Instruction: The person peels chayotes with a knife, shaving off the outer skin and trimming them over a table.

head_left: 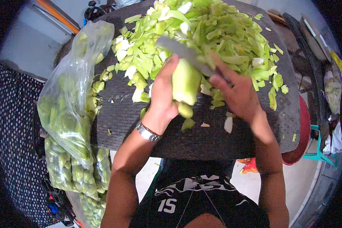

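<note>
The left hand (162,95) grips the pale green vegetable (186,83) from its 9 o'clock side; the fingers behind it are hidden. The right hand (239,91), at 3 o'clock, is closed around the handle of the knife (184,51). Motion blur affects this hand and the blade.

The blade slants toward 10 o'clock across the vegetable's upper end; whether it touches the surface cannot be told. The vegetable is held above the near part of the dark table (133,133), its long axis running roughly 12 to 6.

Beyond the knife, a heap of green cuttings (231,41) spreads from 11 to 2 o'clock. A clear plastic bag (64,98) of green pieces is at 9 o'clock, with further filled bags (79,171) at 8.

The step in hand appears to be paring or trimming the vegetable. The next move calls for a steady left grip, fingertips clear of the edge, and a controlled blade angle.
</note>
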Motion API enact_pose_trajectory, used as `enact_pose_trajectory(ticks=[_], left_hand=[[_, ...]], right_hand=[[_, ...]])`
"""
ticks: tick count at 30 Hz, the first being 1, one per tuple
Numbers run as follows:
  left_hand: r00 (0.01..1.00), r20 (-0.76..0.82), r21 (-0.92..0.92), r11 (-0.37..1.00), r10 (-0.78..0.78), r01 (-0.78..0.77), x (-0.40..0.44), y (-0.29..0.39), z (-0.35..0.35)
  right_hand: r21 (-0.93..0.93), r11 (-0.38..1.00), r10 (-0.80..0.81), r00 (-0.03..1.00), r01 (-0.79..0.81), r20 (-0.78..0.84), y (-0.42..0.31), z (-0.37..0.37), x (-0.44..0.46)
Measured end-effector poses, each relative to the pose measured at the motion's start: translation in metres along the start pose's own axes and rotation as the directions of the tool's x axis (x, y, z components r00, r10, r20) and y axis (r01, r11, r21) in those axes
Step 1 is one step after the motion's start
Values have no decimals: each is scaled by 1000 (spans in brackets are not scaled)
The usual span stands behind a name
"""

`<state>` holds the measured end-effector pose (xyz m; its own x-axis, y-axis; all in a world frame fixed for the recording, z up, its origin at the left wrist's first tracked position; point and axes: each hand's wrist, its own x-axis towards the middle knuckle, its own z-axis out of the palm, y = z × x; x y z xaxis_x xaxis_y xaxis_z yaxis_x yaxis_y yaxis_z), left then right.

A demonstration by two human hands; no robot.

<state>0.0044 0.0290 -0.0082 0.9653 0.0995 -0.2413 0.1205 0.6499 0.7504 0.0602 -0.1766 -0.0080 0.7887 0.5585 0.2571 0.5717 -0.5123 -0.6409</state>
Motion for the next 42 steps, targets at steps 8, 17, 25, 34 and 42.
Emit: enact_pose_trajectory(ticks=[8, 17, 25, 34, 42], left_hand=[[997, -78, -121, 993, -3, -6, 9, 0, -2], [988, 143, -227, 970, -60, 92, 13, -10, -17], [999, 30, 0, 1000, -30, 30, -4, -5, 13], [999, -25, -86, 996, -32, 29, 5, -10, -1], [998, 55, 107, 994, 28, -34, -6, -8, 14]], right_hand=[[62, 991, 114, 991, -118, 66, -29, -4, -11], [-96, 987, -118, 987, 128, 105, -37, 10, -15], [161, 912, 358, 924, -377, 136, -14, -24, 6], [-167, 978, -109, 990, 123, 90, -39, 7, -18], [170, 952, 226, 959, -255, 172, 6, -23, 9]])
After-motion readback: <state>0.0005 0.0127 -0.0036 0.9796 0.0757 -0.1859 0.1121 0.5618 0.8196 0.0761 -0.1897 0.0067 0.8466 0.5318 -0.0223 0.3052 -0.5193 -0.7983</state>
